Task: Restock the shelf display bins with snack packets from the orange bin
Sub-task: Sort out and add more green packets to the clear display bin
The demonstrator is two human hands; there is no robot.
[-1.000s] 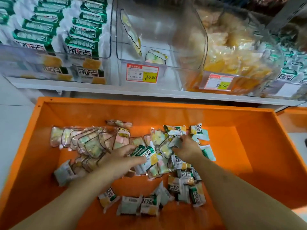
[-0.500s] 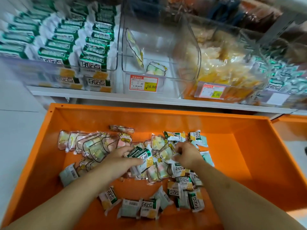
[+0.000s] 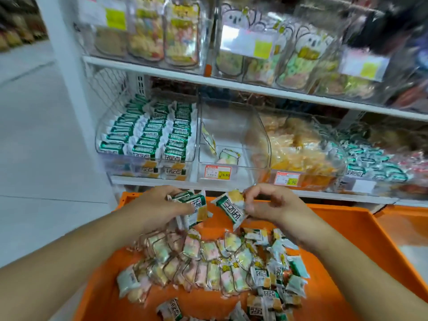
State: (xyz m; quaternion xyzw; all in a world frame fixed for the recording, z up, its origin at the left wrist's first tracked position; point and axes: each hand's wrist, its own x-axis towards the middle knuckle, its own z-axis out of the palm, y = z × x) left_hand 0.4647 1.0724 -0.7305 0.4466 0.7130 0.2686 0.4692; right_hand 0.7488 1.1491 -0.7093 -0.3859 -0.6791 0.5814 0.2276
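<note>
Two hands (image 3: 159,205), one orange bin (image 3: 342,228), two price tags (image 3: 217,173), four lower-shelf display bins (image 3: 234,130).

Clear display bins (image 3: 234,144) on white shelf (image 3: 301,194)

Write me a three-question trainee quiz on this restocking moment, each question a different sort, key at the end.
1. True or false: the left hand holds green-and-white packets.
2. Which clear bin is nearly empty? A) left bin B) middle bin C) the yellow-snack bin
3. Fill in: the right hand pinches one packet above the ____ bin.

Key: 1 true; 2 B; 3 orange
</note>
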